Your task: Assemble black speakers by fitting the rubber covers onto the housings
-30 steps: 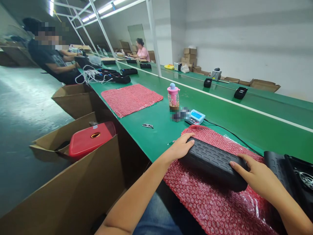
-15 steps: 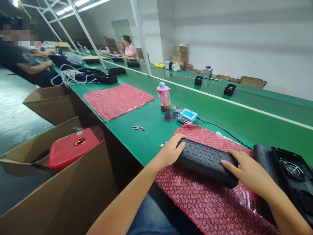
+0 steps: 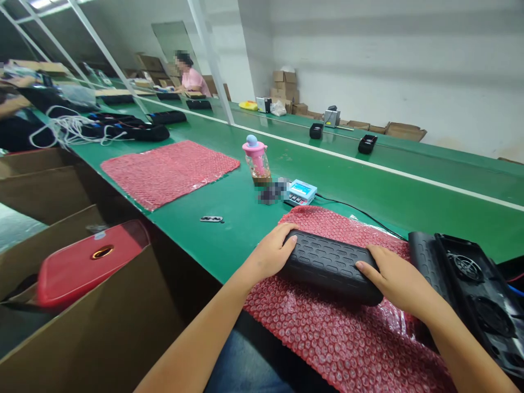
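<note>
A long black speaker housing [image 3: 331,265] with a raised brick-like pattern rests on pink bubble wrap [image 3: 319,338] at the bench's near edge. My left hand [image 3: 272,251] grips its left end, thumb on top. Around the right end is my right hand [image 3: 387,273], its thumb also lying on the patterned face. Both palms and the far fingertips are partly hidden. Just right of my right hand, an open black housing [image 3: 477,284] shows round speaker parts inside, beside another patterned black shell [image 3: 428,262].
A small light-blue device with a screen [image 3: 302,191] and a pink-lidded bottle [image 3: 257,161] stand beyond the wrap. A second bubble-wrap sheet [image 3: 172,169] lies left, near a small grey part [image 3: 211,219]. Cardboard boxes [image 3: 102,316] and a red stool [image 3: 94,259] flank the bench. A person in pink [image 3: 193,79] sits farther off.
My view has turned slightly right, so the scene shifts left. Both hands keep their grip on the black speaker housing, which stays on the wrap.
</note>
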`<control>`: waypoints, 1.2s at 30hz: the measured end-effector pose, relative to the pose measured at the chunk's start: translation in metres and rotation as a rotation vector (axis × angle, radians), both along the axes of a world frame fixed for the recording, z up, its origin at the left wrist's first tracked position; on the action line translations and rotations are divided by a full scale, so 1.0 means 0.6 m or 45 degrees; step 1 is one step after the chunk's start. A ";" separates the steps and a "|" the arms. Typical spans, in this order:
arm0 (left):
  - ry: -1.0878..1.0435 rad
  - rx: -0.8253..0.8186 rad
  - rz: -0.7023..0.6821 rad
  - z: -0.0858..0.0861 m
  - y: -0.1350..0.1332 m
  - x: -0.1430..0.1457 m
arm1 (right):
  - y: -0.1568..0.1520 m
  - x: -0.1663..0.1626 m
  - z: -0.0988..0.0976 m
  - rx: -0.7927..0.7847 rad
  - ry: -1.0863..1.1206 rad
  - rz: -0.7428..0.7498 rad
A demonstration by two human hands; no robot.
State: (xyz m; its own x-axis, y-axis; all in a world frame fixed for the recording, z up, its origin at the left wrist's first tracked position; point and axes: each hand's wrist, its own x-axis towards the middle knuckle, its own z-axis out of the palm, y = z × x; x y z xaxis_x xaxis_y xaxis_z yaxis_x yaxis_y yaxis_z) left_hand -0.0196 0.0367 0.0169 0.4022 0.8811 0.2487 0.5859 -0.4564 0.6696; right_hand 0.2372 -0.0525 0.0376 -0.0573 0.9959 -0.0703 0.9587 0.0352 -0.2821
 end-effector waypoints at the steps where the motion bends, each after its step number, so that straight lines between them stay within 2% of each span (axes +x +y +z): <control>1: 0.036 0.011 0.005 0.002 -0.001 0.001 | 0.000 0.000 0.000 -0.001 0.011 0.011; 8: 0.362 0.108 0.015 0.011 -0.002 0.003 | -0.001 -0.006 -0.004 0.069 0.059 0.012; 11: 0.586 0.234 0.093 0.033 -0.009 0.008 | -0.003 -0.009 -0.004 0.075 0.033 0.019; 13: 0.592 0.375 0.140 0.060 -0.019 0.014 | -0.005 -0.010 -0.002 0.064 0.023 0.017; 15: 0.484 0.518 0.144 0.085 -0.030 0.021 | -0.007 -0.011 0.001 0.062 0.010 0.008; 17: 0.398 0.577 0.101 0.096 -0.035 0.032 | -0.008 -0.011 0.003 0.062 0.000 0.004; 19: 0.425 0.498 -0.020 0.087 -0.030 0.047 | -0.007 -0.012 0.002 0.065 -0.002 0.008; 23: 0.645 0.275 -0.275 0.044 -0.009 0.071 | -0.001 -0.011 -0.005 0.069 -0.023 0.019; 26: 0.688 0.285 -0.304 0.033 -0.003 0.076 | -0.006 -0.013 0.010 0.255 -0.141 0.030; 31: 0.776 0.290 -0.312 0.049 -0.011 0.075 | -0.034 -0.027 0.094 0.962 -0.003 -0.028; 33: 0.805 0.285 -0.315 0.052 -0.013 0.076 | -0.027 -0.039 0.111 1.179 0.033 -0.109; 34: 0.816 0.282 -0.317 0.053 -0.014 0.076 | -0.017 -0.046 0.108 1.199 0.026 -0.144; 35: 0.822 0.278 -0.323 0.053 -0.013 0.076 | -0.004 -0.054 0.099 1.115 0.000 -0.159; 36: 0.819 0.274 -0.331 0.052 -0.013 0.074 | 0.011 -0.062 0.085 0.928 -0.039 -0.119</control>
